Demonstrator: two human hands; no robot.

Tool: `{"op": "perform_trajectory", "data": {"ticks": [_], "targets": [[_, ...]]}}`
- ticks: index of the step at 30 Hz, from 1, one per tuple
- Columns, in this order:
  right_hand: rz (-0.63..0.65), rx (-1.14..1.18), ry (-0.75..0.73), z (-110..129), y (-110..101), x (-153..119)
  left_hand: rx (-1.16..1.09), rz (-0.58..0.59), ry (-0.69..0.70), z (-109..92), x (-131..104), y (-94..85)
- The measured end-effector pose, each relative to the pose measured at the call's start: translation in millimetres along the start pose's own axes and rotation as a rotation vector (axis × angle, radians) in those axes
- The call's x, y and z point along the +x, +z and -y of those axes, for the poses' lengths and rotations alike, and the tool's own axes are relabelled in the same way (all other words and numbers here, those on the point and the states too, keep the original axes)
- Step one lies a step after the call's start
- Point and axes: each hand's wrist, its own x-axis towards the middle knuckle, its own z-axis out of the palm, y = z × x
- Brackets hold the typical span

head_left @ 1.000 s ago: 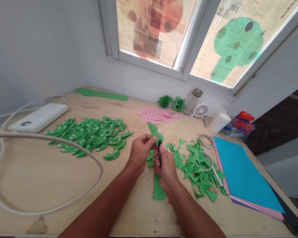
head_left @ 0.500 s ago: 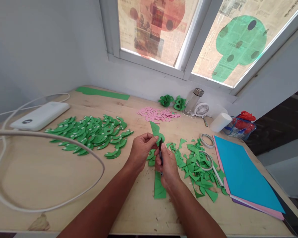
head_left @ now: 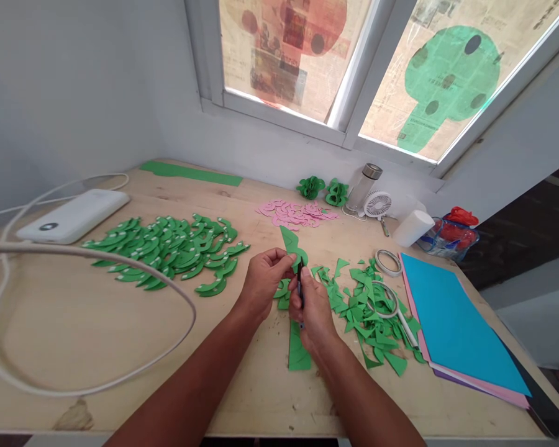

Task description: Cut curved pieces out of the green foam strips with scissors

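My left hand [head_left: 263, 278] pinches a green paper piece [head_left: 289, 238] between thumb and fingers, with its pointed end sticking up. Wrapped in my right hand [head_left: 314, 304] is a pair of dark-handled scissors [head_left: 300, 282], its blades up against the paper's curved edge. Most of the scissors is hidden by my fingers. On the table below my hands lie a green paper strip [head_left: 300, 351] and a few cut green curves [head_left: 283, 297], partly covered by the hands.
Left lies a heap of green paper crescents [head_left: 168, 248], near a white power bank [head_left: 74, 216] and a looping cable [head_left: 186, 335]. Green scraps [head_left: 372, 323] surround a magnifying glass [head_left: 410, 329] at right, beside tape [head_left: 388, 262] and blue sheets [head_left: 461, 323]. Pink cutouts [head_left: 293, 214] lie behind.
Both hands keep almost the same position, with the scissors still at the green paper. The whole view has shifted very slightly.
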Motion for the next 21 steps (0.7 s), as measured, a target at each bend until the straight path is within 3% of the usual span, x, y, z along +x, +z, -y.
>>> {"op": "perform_trajectory", "data": {"ticks": [21], "targets": [[-0.003, 0.035, 0.026, -8.1, -0.5, -1.3, -0.026, -0.094, 0.018, 6.1, 3.8, -1.3]]}}
